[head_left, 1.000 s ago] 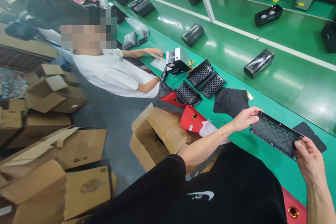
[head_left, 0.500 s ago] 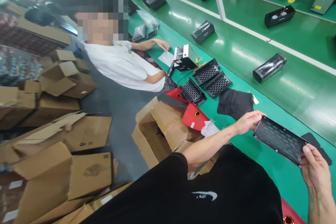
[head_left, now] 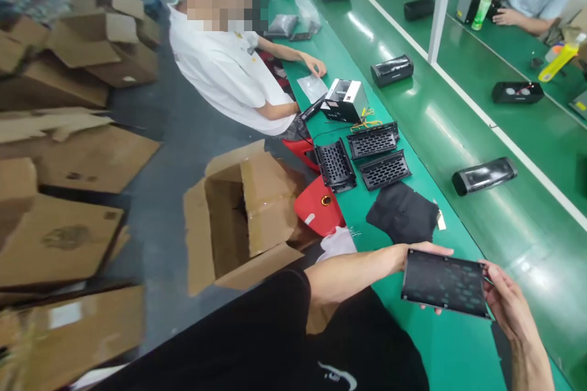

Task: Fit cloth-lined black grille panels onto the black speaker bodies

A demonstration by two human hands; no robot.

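A black speaker grille panel (head_left: 444,286) is held between my two hands above the green bench. Dark mesh covers its slots, and green shows through those on its right half. My left hand (head_left: 424,250) is closed around the panel's left part from behind, most of its fingers hidden and fingertips showing below the lower edge. At the right end, my right hand (head_left: 507,296) grips the panel's edge with thumb and fingers. Just beyond lies a pile of black cloth sheets (head_left: 403,212). Farther along are slotted black grille panels (head_left: 373,142), several together.
Black cylindrical speakers (head_left: 485,176) sit on the green conveyor (head_left: 440,116). A co-worker in a white shirt (head_left: 224,76) sits left by a white-and-black boxed device (head_left: 345,100) with yellow wires. An open cardboard box (head_left: 270,208) and a red stool (head_left: 318,204) stand beside the bench.
The view has turned, shifting the scene. My left hand has moved from the panel's left corner to behind and under it. The panel is now turned more level, my right hand still at its right end.
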